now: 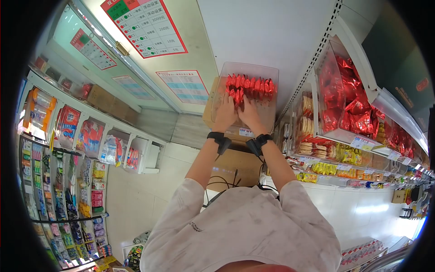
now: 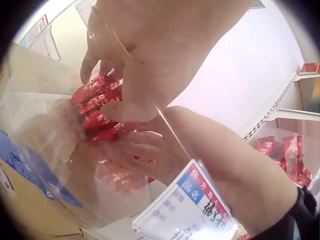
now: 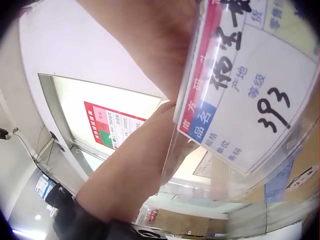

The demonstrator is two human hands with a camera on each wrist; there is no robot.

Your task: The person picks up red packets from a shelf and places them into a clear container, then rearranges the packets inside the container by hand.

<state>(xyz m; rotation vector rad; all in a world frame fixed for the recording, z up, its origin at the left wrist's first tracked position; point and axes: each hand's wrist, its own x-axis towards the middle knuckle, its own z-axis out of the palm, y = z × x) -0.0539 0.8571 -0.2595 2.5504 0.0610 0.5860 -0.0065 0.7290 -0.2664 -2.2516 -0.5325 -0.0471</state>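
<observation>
In the head view, a clear plastic bin (image 1: 268, 110) holds a row of red foil-wrapped packets (image 1: 253, 85). Nearer the person, a short bunch of similar red packets (image 1: 235, 96) lies between the two hands. The left hand (image 1: 225, 114) grips this bunch from the left, and the left wrist view shows its thumb and fingers around the red packets (image 2: 97, 102). From the opposite side, the right hand (image 1: 249, 115) holds the bunch with its fingers against the wrappers. A handwritten price tag (image 3: 250, 95) on the bin's front hides the right fingers in the right wrist view.
A cardboard box (image 1: 209, 111) stands under the bin. On the right, shelves carry another bin of red packets (image 1: 353, 113) and yellow packages (image 1: 351, 155). A glass door (image 1: 136, 68) and hanging goods (image 1: 93, 136) are on the left.
</observation>
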